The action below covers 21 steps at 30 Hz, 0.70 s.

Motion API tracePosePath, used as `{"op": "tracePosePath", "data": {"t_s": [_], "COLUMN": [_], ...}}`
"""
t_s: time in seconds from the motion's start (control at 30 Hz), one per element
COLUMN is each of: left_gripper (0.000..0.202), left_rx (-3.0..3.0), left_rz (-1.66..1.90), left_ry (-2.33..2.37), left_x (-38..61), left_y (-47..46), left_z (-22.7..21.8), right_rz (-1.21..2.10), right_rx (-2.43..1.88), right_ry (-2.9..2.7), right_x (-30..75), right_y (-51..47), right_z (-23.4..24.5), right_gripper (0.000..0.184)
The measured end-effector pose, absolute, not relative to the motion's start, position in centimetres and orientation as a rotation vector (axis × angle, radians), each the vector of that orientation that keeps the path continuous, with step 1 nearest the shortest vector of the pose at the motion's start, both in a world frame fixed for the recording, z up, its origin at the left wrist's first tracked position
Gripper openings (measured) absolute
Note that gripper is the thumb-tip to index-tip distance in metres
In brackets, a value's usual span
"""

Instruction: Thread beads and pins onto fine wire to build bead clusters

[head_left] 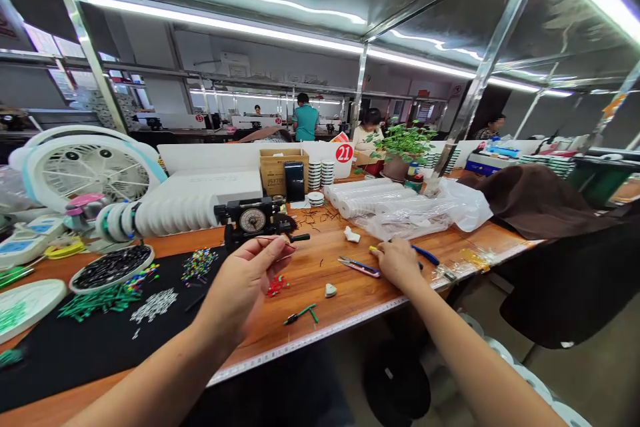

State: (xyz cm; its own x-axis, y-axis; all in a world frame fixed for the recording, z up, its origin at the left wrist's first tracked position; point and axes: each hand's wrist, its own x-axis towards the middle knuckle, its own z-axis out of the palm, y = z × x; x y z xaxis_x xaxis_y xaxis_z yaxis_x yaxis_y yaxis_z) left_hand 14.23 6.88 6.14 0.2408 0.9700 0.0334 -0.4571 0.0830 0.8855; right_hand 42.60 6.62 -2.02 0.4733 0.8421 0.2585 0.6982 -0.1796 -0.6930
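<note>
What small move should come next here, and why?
Probably secure the blue handle in the right hand and lift it: that hand is down right beside it, its grip hidden, while the left hand pinches a thin strand above the table.

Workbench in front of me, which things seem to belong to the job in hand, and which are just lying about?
Likely in use:
- thin strand, pinched by the left hand
- blue-handled tool, beside the right hand
- snips, nearby

Probably lying about:
- fan
- potted plant
- brown cloth
</note>
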Motion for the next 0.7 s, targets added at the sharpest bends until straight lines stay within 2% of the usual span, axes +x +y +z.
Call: {"op": "tracePosePath", "data": {"t_s": [0.1, 0.2, 0.27, 0.43, 0.7], "left_gripper": [0.014, 0.017, 0.017, 0.017, 0.016], "left_rx": [0.976, 0.992, 0.958, 0.834, 0.883], "left_rz": [1.215, 1.088, 1.02, 1.122, 1.039], "left_ry": [0.847, 1.043, 1.138, 1.249, 1.239], "left_x": [10.5, 7.0, 4.8, -0.3, -3.1], "left_y": [5.6, 4.6, 4.1, 2.9, 0.9], "left_z": [6.2, 5.2, 4.2, 2.0, 1.3], "right_rz": [0.114, 0.405, 0.444, 0.351, 0.225], "right_rx": [-1.806, -1.363, -1.242, -1.288, -1.539], "right_ry": [-1.528, -2.037, -2.194, -2.253, -2.142], "right_x": [38.6, 32.8, 29.1, 22.6, 16.5], "right_y": [4.8, 2.7, 1.6, 1.0, 4.1], "right_z": [-0.7, 0.4, 0.6, -0.6, -1.9], "right_gripper": [0.015, 0.014, 0.013, 0.012, 0.015]}}
